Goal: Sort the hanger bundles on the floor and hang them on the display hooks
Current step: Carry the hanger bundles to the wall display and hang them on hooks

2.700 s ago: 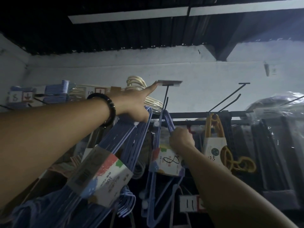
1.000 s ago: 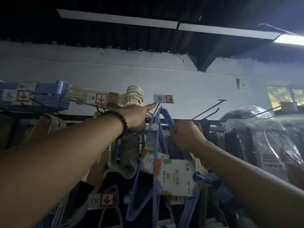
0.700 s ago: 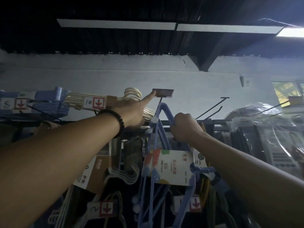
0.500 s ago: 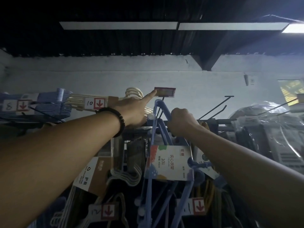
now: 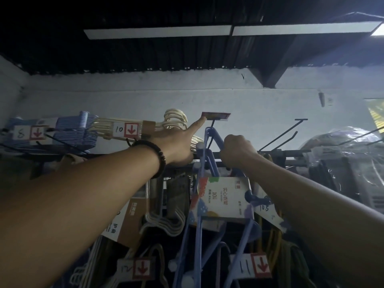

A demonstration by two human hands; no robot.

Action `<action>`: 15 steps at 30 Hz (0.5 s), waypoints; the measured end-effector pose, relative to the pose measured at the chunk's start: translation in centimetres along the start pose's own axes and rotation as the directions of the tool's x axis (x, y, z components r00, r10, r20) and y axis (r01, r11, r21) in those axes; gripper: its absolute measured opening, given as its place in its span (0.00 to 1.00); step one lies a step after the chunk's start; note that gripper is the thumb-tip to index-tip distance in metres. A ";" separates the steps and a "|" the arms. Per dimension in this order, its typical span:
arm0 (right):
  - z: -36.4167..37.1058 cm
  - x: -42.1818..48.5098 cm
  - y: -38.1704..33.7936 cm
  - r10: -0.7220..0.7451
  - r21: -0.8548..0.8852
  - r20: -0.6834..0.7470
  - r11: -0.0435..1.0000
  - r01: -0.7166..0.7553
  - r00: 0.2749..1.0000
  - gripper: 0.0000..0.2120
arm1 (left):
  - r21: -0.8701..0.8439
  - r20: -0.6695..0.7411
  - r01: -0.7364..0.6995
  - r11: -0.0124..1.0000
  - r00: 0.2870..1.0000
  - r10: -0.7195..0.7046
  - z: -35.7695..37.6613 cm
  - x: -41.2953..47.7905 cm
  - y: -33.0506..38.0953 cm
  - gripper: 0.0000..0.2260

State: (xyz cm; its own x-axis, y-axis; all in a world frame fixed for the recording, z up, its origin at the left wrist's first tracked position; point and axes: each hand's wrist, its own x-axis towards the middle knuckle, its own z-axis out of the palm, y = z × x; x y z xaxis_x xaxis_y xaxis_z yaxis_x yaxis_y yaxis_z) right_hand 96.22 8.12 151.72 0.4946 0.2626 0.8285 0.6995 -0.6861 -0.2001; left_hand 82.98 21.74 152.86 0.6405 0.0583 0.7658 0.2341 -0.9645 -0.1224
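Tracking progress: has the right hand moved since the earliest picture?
Yes, up: the right hand gripping the blue hanger bundle was below the rail, now level with it.

A white wall (image 5: 249, 100) spans mid-frame beneath a dark ceiling (image 5: 145, 57), two pale strips (image 5: 158, 32) at top, a dark beam (image 5: 274, 76) upper right, a window (image 5: 376, 114) far right.
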 end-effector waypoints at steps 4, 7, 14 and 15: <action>1.7 1.8 -0.5 -0.045 0.026 0.000 0.999 0.045 0.999 0.06 | -0.041 -0.012 0.031 0.999 0.999 -0.031 0.4 0.2 0.4 0.50; 2.9 2.4 -0.9 -0.074 0.034 -0.007 0.997 0.074 0.997 0.09 | -0.014 0.005 0.059 0.998 0.998 -0.059 0.6 0.0 0.6 0.53; 7.3 2.1 2.2 -0.078 -0.071 0.034 0.994 0.080 0.996 0.07 | 0.107 0.004 0.074 0.991 0.997 -0.075 0.5 -0.7 1.5 0.52; 7.9 1.9 2.7 -0.071 -0.094 0.059 0.993 0.076 0.996 0.08 | 0.124 0.006 0.071 0.990 0.997 -0.073 0.6 -0.9 1.6 0.52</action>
State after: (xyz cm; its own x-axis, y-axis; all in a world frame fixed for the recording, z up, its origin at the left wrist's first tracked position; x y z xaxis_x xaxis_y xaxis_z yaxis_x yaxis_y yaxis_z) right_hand 103.14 12.15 148.64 0.4735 0.3502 0.8082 0.6833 -0.7250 -0.0862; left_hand 83.27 20.27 151.60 0.6264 0.1299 0.7686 0.3680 -0.9185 -0.1447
